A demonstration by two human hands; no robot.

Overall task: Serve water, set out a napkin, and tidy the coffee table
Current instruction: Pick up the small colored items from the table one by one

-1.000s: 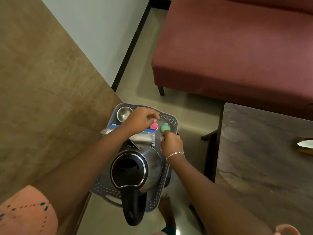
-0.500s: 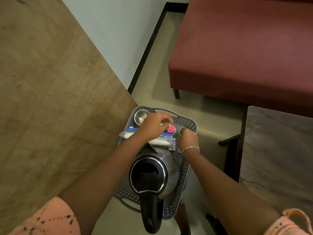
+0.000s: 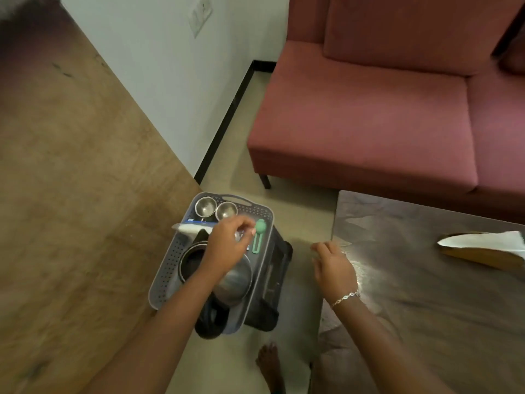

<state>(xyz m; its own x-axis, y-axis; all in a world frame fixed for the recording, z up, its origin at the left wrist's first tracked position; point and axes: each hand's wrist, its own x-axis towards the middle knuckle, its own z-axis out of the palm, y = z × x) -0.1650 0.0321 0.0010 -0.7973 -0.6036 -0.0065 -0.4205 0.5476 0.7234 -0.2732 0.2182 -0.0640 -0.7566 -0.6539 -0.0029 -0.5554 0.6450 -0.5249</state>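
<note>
Your left hand (image 3: 227, 248) pinches the one packet (image 3: 191, 228) in the basket (image 3: 167, 268) beside two steel cups (image 3: 205, 206) and one kettle (image 3: 235, 282); your right hand (image 3: 333, 267) hangs loosely curled, empty.

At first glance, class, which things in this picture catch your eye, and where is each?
The grey basket at centre, packed with a steel kettle and two steel cups, draws the eye, the left hand pinching a white packet over it. A red sofa fills the upper right.
</note>
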